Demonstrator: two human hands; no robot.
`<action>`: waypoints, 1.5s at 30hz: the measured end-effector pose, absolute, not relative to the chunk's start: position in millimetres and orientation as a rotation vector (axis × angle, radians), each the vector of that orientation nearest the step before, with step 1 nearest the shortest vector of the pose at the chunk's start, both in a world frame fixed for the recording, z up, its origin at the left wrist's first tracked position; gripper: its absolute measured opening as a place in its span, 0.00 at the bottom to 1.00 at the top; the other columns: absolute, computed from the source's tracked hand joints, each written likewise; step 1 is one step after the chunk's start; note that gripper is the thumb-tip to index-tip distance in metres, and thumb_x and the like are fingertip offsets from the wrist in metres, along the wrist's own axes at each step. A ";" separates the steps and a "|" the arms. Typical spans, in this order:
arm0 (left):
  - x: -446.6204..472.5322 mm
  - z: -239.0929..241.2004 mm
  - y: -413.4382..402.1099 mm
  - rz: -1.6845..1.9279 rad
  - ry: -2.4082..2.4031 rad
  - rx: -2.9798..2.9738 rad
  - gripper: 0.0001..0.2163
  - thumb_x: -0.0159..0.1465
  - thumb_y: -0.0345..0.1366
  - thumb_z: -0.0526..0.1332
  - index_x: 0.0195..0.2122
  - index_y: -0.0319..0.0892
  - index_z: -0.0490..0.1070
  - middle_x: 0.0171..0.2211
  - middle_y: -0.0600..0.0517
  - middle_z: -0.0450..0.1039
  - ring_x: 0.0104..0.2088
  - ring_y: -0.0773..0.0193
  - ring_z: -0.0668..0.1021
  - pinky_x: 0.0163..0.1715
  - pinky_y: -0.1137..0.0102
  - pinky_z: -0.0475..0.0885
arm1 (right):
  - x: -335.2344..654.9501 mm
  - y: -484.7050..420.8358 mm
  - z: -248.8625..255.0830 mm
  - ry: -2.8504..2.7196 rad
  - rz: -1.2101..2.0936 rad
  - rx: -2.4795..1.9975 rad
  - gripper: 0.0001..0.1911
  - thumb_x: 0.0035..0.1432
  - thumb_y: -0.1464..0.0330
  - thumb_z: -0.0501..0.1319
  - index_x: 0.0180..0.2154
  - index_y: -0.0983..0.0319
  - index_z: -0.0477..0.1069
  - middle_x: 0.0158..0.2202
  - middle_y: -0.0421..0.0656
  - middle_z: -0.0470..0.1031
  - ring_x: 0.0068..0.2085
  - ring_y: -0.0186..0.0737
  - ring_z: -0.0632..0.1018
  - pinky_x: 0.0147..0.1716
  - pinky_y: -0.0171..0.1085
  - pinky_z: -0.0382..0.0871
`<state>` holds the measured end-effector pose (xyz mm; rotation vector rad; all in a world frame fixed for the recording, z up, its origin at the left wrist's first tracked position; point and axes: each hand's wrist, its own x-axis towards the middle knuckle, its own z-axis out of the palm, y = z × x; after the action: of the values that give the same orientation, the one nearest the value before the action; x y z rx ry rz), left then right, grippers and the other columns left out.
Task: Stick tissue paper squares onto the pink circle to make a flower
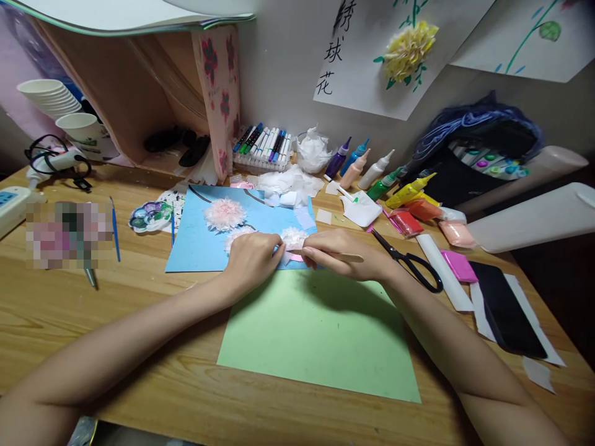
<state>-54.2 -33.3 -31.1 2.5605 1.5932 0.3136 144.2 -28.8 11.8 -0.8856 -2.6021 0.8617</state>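
Note:
A blue sheet (195, 248) lies on the table with fluffy paper flowers on it. The pale pink flower (225, 214) sits at its upper part, a second flower (239, 235) is partly covered by my left hand, and a whiter flower (294, 236) lies between my hands. My left hand (255, 255) rests at the sheet's lower edge, fingers curled and pinched; what they hold is hidden. My right hand (341, 253) grips a flat wooden stick (349, 257), its tip pointing left towards my left fingertips. Just under the stick shows a small pink piece (294, 257).
A green sheet (320, 334) lies in front. Black scissors (409, 260), clay packets (458, 266) and a phone (506, 310) are at right. Paint bottles (356, 167), markers (264, 145) and crumpled tissue (290, 183) stand behind. A paint palette (151, 217) and brush (114, 229) lie left.

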 end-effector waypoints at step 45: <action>-53.9 -26.7 -26.3 0.032 1.344 2.909 0.13 0.60 0.31 0.51 0.26 0.36 0.75 0.26 0.42 0.74 0.30 0.54 0.74 0.28 0.63 0.57 | 132.9 -23.4 10.8 -2.044 1.180 -1.250 0.25 0.65 0.61 0.47 0.19 0.63 0.65 0.19 0.41 0.70 0.23 0.31 0.70 0.26 0.32 0.60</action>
<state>-53.9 -26.3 -26.7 2.9088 1.3439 0.0320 132.9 -23.4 10.8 -1.2498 -2.0445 1.1803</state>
